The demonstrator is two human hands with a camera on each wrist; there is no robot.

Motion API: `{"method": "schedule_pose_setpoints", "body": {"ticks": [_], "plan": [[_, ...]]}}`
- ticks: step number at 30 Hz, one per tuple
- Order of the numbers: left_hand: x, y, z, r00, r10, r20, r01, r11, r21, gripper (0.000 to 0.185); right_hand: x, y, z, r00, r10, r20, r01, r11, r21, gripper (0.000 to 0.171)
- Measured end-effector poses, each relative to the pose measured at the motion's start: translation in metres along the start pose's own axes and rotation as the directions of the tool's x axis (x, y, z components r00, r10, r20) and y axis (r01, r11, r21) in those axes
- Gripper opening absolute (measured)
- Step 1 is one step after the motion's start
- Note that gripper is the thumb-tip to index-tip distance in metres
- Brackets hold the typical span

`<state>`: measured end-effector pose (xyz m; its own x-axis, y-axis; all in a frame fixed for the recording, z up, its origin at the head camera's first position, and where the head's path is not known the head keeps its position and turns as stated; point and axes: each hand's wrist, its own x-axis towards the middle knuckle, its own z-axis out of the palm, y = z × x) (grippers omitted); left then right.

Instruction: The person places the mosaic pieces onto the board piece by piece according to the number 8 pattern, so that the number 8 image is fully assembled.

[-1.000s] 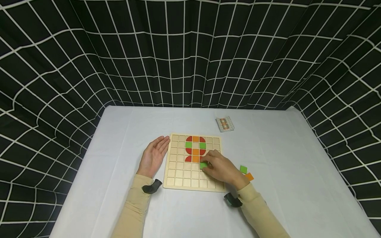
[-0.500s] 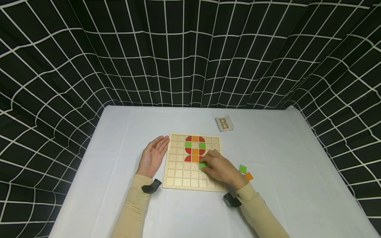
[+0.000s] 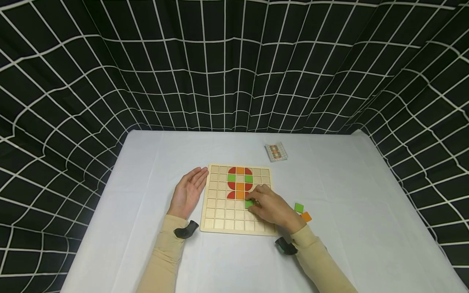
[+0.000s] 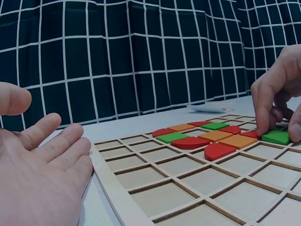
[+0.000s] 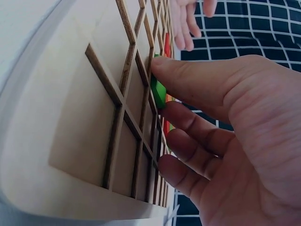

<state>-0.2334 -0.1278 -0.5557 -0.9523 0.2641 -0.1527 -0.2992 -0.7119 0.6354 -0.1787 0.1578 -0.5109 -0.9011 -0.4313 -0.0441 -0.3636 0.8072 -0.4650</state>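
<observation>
My right hand (image 3: 270, 205) pinches a green square tile (image 4: 276, 137) between thumb and fingertips, at a cell of the wooden grid board (image 3: 220, 225). The tile lies just below a red piece in the pattern. In the right wrist view the thumb presses at one edge of the green tile. Palm up, my left hand (image 3: 187, 194) rests beside the board's left edge with its fingers straight, fingertips right at the rim. Red rounded pieces (image 4: 219, 151), orange squares (image 4: 238, 141) and green squares (image 4: 172, 137) sit in cells at the board's upper middle.
A loose green tile (image 3: 299, 207) and an orange tile (image 3: 305, 217) lie on the white table (image 3: 348, 195) right of the board, near the right forearm. Behind the board is a small stack of pattern cards (image 3: 276, 152). A black gridded curtain (image 3: 234, 65) surrounds the table.
</observation>
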Motion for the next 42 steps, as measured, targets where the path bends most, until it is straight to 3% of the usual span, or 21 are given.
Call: {"method": "schedule_pose_setpoints", "body": {"ticks": [13,27,42], "plan": [[0.000,0.000,0.001,1.000,0.000,-0.007,-0.001,1.000,-0.011,0.054,-0.005,-0.001,-0.004,1.000,0.024,0.003,-0.024,0.999,0.024,0.033],[0.000,0.000,0.001,1.000,0.002,-0.004,-0.002,1.000,-0.004,0.054,-0.007,0.000,-0.006,0.999,0.029,0.019,-0.030,0.999,0.045,0.029],[0.000,0.000,0.001,1.000,0.003,-0.001,-0.003,1.000,0.001,0.054,-0.022,0.012,-0.030,0.997,0.055,-0.063,-0.043,0.983,0.177,0.026]]}}
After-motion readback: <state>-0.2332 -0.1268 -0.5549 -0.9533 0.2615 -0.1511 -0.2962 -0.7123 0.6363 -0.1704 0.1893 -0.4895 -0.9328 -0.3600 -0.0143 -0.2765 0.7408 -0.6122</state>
